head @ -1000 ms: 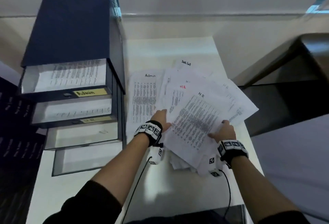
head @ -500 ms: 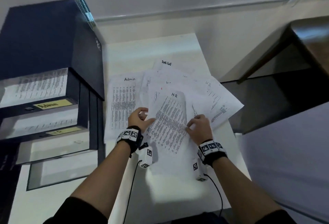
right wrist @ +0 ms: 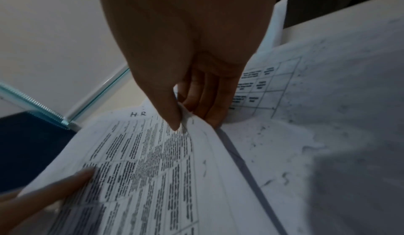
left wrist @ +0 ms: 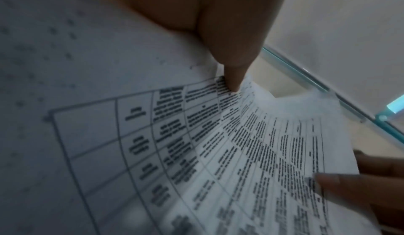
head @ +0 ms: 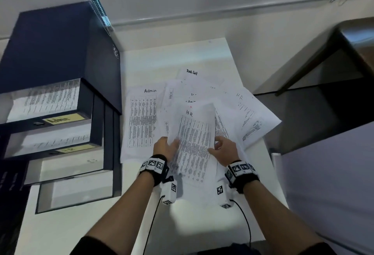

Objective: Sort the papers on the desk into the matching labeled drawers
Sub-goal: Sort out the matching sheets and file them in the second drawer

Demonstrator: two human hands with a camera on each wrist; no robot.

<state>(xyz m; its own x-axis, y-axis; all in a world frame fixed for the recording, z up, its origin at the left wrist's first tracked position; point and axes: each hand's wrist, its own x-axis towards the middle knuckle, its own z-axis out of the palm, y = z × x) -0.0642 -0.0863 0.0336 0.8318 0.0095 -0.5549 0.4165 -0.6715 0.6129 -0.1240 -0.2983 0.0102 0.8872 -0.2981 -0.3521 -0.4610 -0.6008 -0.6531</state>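
A printed sheet headed "H R" (head: pixel 193 143) is lifted off the pile of papers (head: pixel 249 111) on the white desk (head: pixel 202 218). My left hand (head: pixel 166 147) pinches its left edge, thumb on top; the thumb tip (left wrist: pixel 234 81) presses the print. My right hand (head: pixel 223 149) pinches the right edge of the H R sheet (right wrist: pixel 140 152), thumb above and fingers below. An "Admin" sheet (head: pixel 142 121) lies flat to the left and a "Task List" sheet (head: pixel 192 73) at the back. The dark drawer unit (head: pixel 60 56) stands left, with drawers labelled Admin (head: pixel 62 120) and HR (head: pixel 74 149) pulled out.
Two lower drawers (head: pixel 68 168) of the unit are also pulled out, stepped toward me. A dark table (head: pixel 334 84) stands to the right of the desk. Bare desk surface lies between the papers and my body. A wall closes the far side.
The H R sheet has been drawn out of the pile and raised. My left hand has moved from beside the pile onto its left edge, and both hands now hold it.
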